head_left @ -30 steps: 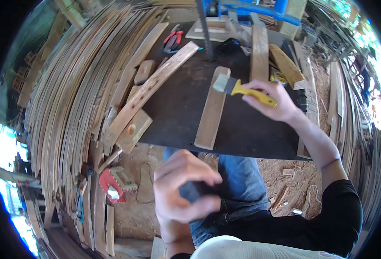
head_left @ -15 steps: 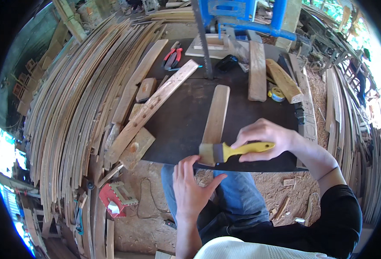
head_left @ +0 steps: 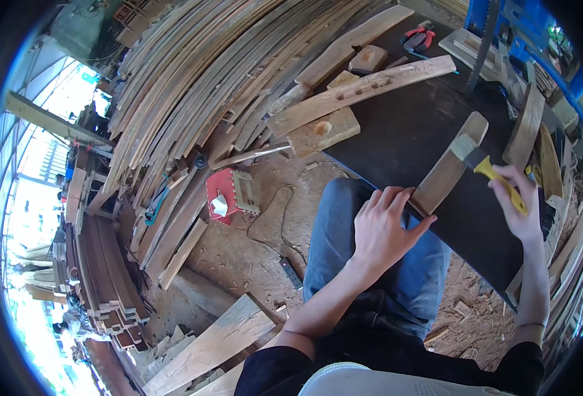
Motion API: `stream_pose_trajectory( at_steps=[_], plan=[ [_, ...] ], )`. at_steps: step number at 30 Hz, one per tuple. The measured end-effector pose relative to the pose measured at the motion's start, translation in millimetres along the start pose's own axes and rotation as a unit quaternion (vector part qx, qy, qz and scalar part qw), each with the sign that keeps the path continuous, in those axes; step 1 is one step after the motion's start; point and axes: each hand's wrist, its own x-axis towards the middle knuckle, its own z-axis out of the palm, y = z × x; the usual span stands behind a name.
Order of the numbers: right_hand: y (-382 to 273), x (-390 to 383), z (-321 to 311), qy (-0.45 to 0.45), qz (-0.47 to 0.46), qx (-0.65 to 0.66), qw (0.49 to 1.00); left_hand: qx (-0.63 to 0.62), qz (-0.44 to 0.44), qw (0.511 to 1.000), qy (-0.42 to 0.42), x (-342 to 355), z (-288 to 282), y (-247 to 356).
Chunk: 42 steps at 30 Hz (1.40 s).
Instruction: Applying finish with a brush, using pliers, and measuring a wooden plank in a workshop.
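Note:
My left hand [head_left: 385, 230] grips the near end of a narrow wooden strip [head_left: 439, 173] lying on the dark tabletop [head_left: 476, 218], its fingers across one corner at the table's edge. A paintbrush [head_left: 482, 166] with a yellow handle is in my right hand [head_left: 522, 204], fingers wrapped round the handle. Its pale bristles lie over the upper part of the strip. Beside these rest a long board with several holes [head_left: 364, 94], a light block [head_left: 323, 130] with a hole, and red-handled pliers [head_left: 417, 38].
A dark saw blade [head_left: 483, 56] rises at the back by a blue metal frame [head_left: 572, 79]. Long stacked planks [head_left: 179, 72] fill the left. On the dirt floor sit a red object [head_left: 222, 195], a cable and a power strip [head_left: 291, 272]. More boards [head_left: 209, 346] lie low at left.
The view has swung left. The brush has travelled from the strip's near end toward its far end. My left hand rose from below the tabletop and has closed on the strip's near end.

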Motion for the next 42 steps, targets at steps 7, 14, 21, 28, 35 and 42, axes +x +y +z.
stream_pose_trajectory(
  at_steps=[7,14,21,28,35,42],
  plan=[
    [13,-4,-1,-0.111,-0.15,0.077,0.979,0.017,-0.014,1.0,-0.011,-4,1,2],
    [18,-10,1,-0.187,-0.073,0.138,0.97,-0.006,-0.014,1.0,-0.001,-8,4,2],
    [-1,-10,8,-0.097,0.054,0.121,0.986,0.039,0.004,0.999,-0.036,-2,2,2],
    [-10,9,1,-0.094,0.157,0.215,0.959,0.033,-0.002,0.999,-0.034,-9,1,7],
    [1,-17,3,-0.283,0.022,0.166,0.944,0.063,-0.001,0.997,-0.043,-10,5,5],
    [13,-15,-10,-0.112,0.185,0.229,0.949,0.06,0.005,0.998,-0.023,-3,9,4]
  ],
)
